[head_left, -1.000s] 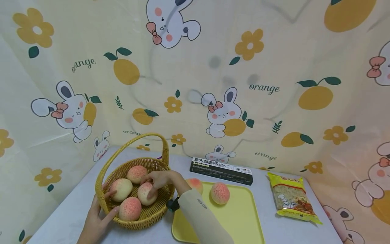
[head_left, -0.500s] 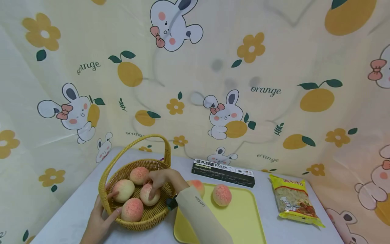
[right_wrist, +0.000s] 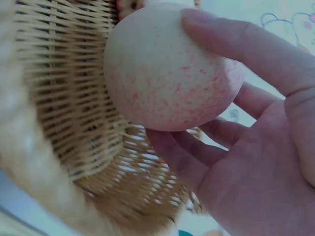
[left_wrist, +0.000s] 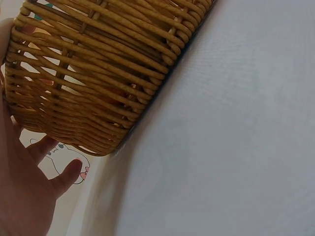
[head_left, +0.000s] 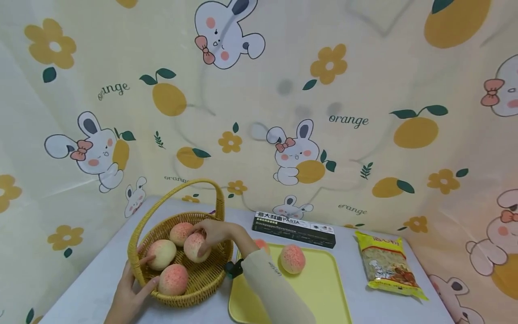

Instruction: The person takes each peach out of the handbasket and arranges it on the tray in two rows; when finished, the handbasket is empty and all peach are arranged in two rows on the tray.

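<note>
A yellow wicker basket (head_left: 198, 290) with a tall arched handle stands on the left of the table, holding several peaches. My left hand (head_left: 128, 292) grips its near-left rim by the handle's foot; the left wrist view shows part of this hand (left_wrist: 29, 182) against the woven side. Inside the basket my right hand (head_left: 218, 234) holds a speckled peach (head_left: 195, 246) between thumb and fingers. That peach (right_wrist: 167, 73) appears large in the right wrist view, above the basket floor. Around it lie a pinkish peach (head_left: 180, 233), a pale peach (head_left: 162, 254) and a redder peach (head_left: 173, 280).
Right of the basket lies a yellow tray (head_left: 315, 288) bearing a red peach (head_left: 293, 259) and another peach (head_left: 262, 245) partly behind my right arm. A black pasta box (head_left: 293, 229) lies behind the tray. A yellow food packet (head_left: 388, 265) lies farther right. Patterned cloth hangs behind.
My right hand has lifted its peach slightly from where it sat among the others. The left hand keeps its place on the rim, and the camera view has shifted a little.
</note>
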